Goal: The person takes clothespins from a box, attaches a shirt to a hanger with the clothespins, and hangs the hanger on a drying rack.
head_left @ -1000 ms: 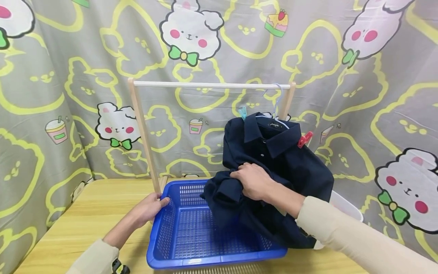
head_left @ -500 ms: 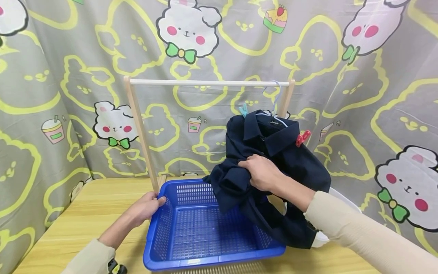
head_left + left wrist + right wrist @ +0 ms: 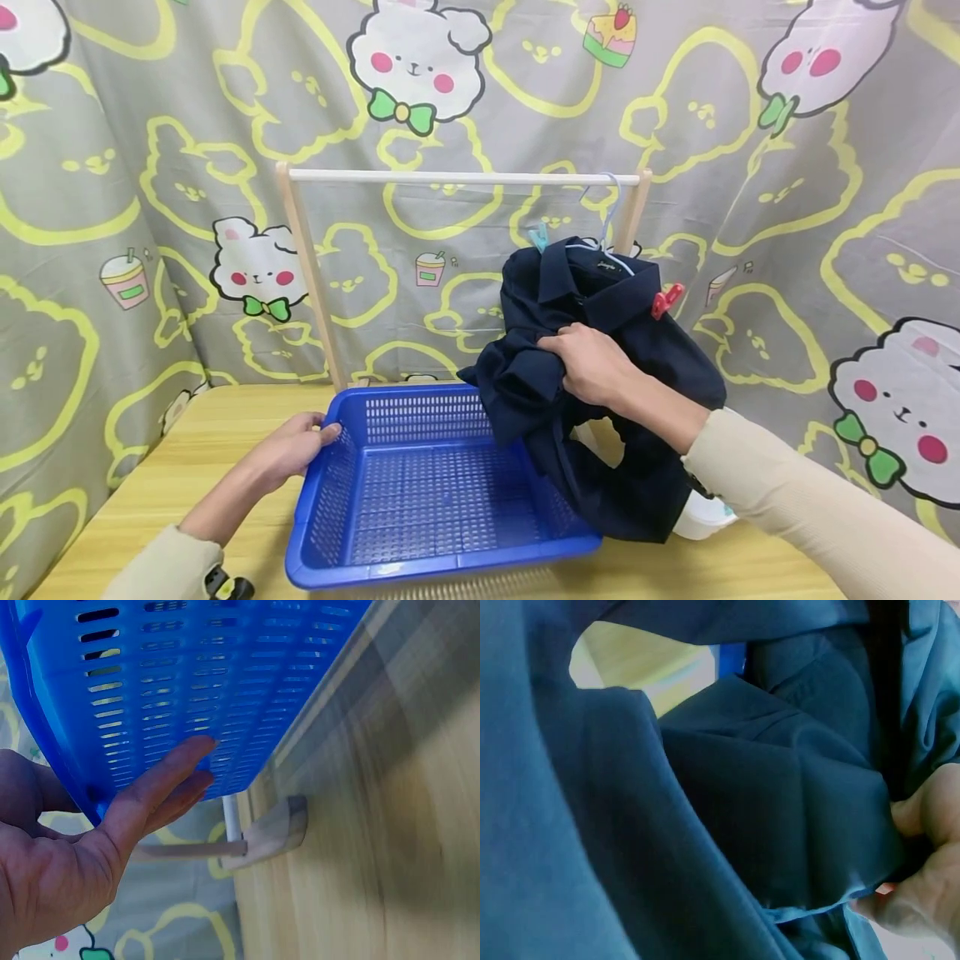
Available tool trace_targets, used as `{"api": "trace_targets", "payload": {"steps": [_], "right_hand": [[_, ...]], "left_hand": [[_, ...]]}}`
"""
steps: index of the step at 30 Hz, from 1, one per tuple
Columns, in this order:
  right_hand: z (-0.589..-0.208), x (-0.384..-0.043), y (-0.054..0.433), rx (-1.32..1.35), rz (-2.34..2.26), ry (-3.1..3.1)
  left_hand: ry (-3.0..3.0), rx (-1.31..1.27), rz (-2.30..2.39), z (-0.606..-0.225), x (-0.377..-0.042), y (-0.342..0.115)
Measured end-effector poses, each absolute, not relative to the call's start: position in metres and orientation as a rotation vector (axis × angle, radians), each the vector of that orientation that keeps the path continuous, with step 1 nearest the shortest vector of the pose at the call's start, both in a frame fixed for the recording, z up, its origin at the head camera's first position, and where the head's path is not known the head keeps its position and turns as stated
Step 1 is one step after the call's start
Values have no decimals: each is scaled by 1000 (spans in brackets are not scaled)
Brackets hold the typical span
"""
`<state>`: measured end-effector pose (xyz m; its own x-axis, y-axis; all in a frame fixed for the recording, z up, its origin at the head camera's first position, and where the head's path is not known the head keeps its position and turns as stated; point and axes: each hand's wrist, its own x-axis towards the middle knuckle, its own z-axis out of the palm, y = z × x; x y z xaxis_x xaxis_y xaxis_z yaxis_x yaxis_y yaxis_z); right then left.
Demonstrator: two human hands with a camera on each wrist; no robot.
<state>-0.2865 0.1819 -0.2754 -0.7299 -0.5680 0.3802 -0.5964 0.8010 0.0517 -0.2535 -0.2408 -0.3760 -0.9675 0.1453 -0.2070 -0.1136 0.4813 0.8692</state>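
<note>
A dark navy shirt (image 3: 630, 492) hangs at the right on a pale blue hanger (image 3: 611, 217) hooked over the rack's rail. My right hand (image 3: 592, 362) grips bunched cloth at the shirt's front; in the right wrist view, thumb and fingers (image 3: 922, 892) pinch the fabric's edge. A blue clothespin (image 3: 538, 237) sits at one shoulder and a red clothespin (image 3: 667, 300) at the other. With its thumb inside and fingers outside, my left hand (image 3: 292, 446) holds the left rim of a blue perforated basket (image 3: 442, 567). The left wrist view shows those fingers (image 3: 169, 780) along the basket's outer wall.
The wooden rack with a white rail (image 3: 450, 177) stands at the back of the wood-grain table (image 3: 247, 408). Behind it hangs a patterned grey curtain (image 3: 180, 167). A white container (image 3: 701, 517) is partly hidden behind the shirt and right forearm.
The basket has shifted left and slightly toward me, with my left hand on its rim. My right hand has lifted the bunched cloth up and right, away from above the basket.
</note>
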Motion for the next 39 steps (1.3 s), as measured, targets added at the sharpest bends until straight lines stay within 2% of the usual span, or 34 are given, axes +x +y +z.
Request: {"api": "trace_targets", "payload": {"steps": [19, 39], "right_hand": [[-281, -295, 197, 789, 103, -2624], [-317, -301, 202, 741, 15, -2673]], "left_hand": [[2458, 15, 1434, -363, -246, -301], [2412, -38, 1363, -357, -244, -346]]}}
